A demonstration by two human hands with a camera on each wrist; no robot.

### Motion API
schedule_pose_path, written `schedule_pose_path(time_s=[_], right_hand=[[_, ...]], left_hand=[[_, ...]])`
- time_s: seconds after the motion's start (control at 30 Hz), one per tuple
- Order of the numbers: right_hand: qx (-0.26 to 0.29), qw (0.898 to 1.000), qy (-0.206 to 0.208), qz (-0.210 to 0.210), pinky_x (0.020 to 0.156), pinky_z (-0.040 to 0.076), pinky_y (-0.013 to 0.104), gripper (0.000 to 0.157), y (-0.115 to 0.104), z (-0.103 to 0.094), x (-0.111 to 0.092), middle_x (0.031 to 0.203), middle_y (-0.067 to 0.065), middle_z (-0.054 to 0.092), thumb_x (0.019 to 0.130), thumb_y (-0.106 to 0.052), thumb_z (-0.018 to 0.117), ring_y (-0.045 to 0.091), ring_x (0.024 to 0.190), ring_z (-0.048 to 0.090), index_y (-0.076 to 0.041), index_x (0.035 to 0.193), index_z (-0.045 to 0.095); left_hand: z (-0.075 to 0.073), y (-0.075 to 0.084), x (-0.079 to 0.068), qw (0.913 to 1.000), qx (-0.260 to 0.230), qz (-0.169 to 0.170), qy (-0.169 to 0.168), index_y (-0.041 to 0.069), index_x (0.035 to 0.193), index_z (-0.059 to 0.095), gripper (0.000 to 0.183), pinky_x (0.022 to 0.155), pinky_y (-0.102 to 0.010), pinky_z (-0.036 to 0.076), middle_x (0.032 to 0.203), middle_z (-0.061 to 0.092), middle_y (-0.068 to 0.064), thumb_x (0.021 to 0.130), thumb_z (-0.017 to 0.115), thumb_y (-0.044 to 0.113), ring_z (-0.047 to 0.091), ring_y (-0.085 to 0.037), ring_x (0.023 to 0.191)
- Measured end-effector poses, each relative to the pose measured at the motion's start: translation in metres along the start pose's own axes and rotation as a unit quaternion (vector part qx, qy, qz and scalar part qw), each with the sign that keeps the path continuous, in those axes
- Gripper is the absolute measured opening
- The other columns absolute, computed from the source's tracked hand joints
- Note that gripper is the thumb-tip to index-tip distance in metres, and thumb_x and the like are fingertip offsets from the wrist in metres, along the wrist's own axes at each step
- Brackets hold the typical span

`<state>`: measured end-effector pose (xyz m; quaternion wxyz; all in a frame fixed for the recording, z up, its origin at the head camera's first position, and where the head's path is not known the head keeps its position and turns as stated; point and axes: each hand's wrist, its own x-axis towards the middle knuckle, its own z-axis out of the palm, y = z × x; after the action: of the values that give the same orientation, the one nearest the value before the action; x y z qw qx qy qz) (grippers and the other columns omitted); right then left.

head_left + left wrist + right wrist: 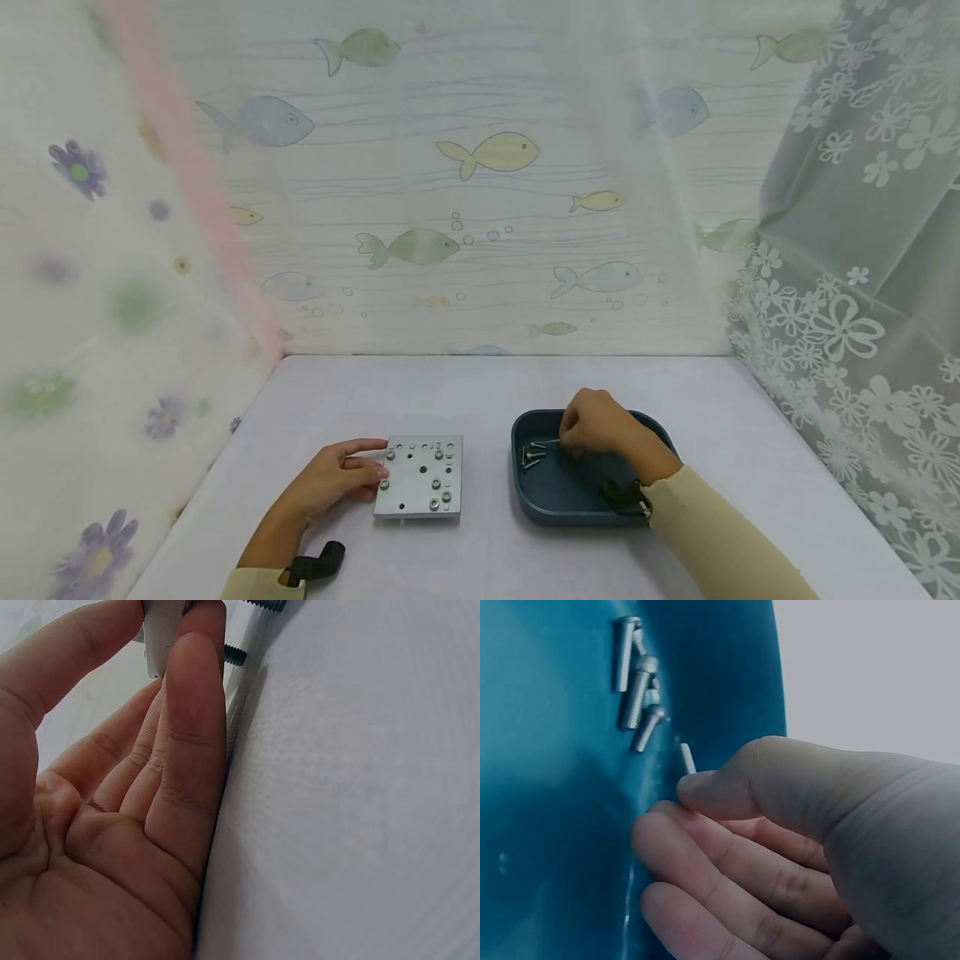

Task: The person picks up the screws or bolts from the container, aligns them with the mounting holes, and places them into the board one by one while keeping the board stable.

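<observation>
A square silver metal plate [412, 475] with holes and several socket-head screws standing in it lies left of centre on the table. My left hand [333, 481] grips its left edge between thumb and fingers. In the left wrist view the plate's edge [160, 645] shows between them, and threaded screw ends stick out beyond the fingers. Over the dark blue tray [547, 508] my right hand [600, 429] pinches a screw [688, 757] between thumb and forefinger; its threaded end pokes out, and the rest is hidden by the fingers. Loose screws [637, 694] lie in the tray beside that hand.
The table [480, 550] has a white cover. A fish-print curtain [487, 208] hangs along its back edge, a flowered curtain [112, 333] on the left and a lace-patterned sheer one [847, 333] on the right. The tray's raised rim surrounds the loose screws.
</observation>
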<state>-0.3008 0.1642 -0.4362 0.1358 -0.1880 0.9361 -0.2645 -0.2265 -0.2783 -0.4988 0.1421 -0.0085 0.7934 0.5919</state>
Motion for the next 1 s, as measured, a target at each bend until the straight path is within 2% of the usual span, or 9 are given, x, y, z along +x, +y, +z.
schedule_pose_path(time_s=[0.37, 0.57, 0.73, 1.0], right_hand=[[0.026, 1.000, 0.016, 0.004, 0.061, 0.056, 0.030, 0.008, -0.006, -0.007, -0.006, 0.069, -0.003, 0.071, 0.089, -0.013, 0.075, 0.014, 0.065, 0.067, -0.015, 0.081, 0.078], [0.064, 0.997, 0.033, -0.003, 0.064, 0.056, 0.030, 0.005, -0.013, -0.010, -0.008, 0.074, -0.004, 0.072, 0.089, -0.015, 0.075, 0.013, 0.067, 0.069, -0.015, 0.084, 0.078], [0.108, 0.993, 0.051, -0.018, 0.066, 0.058, 0.031, 0.004, -0.021, -0.013, -0.010, 0.081, -0.003, 0.075, 0.089, -0.017, 0.076, 0.014, 0.071, 0.071, -0.013, 0.088, 0.077], [0.134, 0.988, 0.071, -0.043, 0.064, 0.057, 0.033, 0.005, -0.035, -0.017, -0.013, 0.078, -0.003, 0.074, 0.091, -0.020, 0.078, 0.017, 0.072, 0.070, -0.015, 0.091, 0.078]], left_hand=[[0.000, 0.001, -0.001, 1.0000, 0.005, 0.000, -0.005, 0.004, 0.149, 0.053, 0.074, 0.073, -0.033, 0.063, 0.106, 0.079, -0.010, 0.086, 0.085, 0.027, 0.073, -0.022, 0.080], [-0.001, 0.001, -0.001, 0.9999, 0.001, 0.007, -0.012, 0.003, 0.149, 0.052, 0.073, 0.073, -0.034, 0.063, 0.105, 0.079, -0.011, 0.088, 0.084, 0.026, 0.073, -0.023, 0.080], [-0.001, 0.001, 0.000, 1.0000, 0.002, 0.003, -0.007, 0.004, 0.149, 0.053, 0.073, 0.073, -0.033, 0.063, 0.104, 0.079, -0.010, 0.087, 0.085, 0.026, 0.073, -0.022, 0.080], [-0.001, 0.001, 0.001, 1.0000, 0.004, -0.004, -0.003, 0.005, 0.149, 0.054, 0.073, 0.073, -0.033, 0.063, 0.103, 0.079, -0.010, 0.086, 0.086, 0.027, 0.072, -0.022, 0.080]])
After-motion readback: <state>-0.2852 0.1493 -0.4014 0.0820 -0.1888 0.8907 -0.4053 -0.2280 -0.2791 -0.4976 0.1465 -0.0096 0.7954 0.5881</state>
